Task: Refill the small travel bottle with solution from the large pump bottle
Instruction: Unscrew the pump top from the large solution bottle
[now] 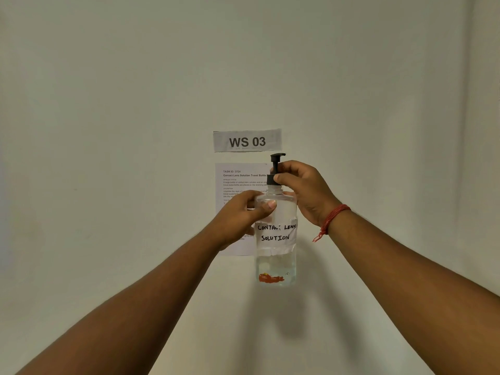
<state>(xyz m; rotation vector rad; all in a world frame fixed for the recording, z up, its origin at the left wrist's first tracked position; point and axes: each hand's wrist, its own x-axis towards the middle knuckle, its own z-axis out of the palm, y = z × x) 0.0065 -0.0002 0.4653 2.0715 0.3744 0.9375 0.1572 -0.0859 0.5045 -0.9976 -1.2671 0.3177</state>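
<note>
- Head view: we hold a large clear plastic pump bottle up in the air before a plain off-white wall, both bare forearms reaching in from the lower corners of the picture.
- Our left hand wraps the bottle's upper body from the left, fingers curled narrowly around its shoulder and the thumb pressed flat on the front just above the label.
- Our right hand closes on the black pump collar at the neck, fingertips pinched around it; the black pump head stands upright above that grip, its spout pointing right.
- A white handwritten label across the bottle's middle reads "CONTACT LENS SOLUTION"; below it the bottle shows clear liquid and an orange-red mark near the base.
- A red thread band circles our right wrist, a loose end hanging down.
- On the wall behind the bottle, a grey paper sign reads "WS 03", and beneath it a white printed task sheet is partly covered by our left hand and the bottle.
- The small travel bottle does not show here, and no table or other surface carries the pump bottle; only our two hands bear it.
</note>
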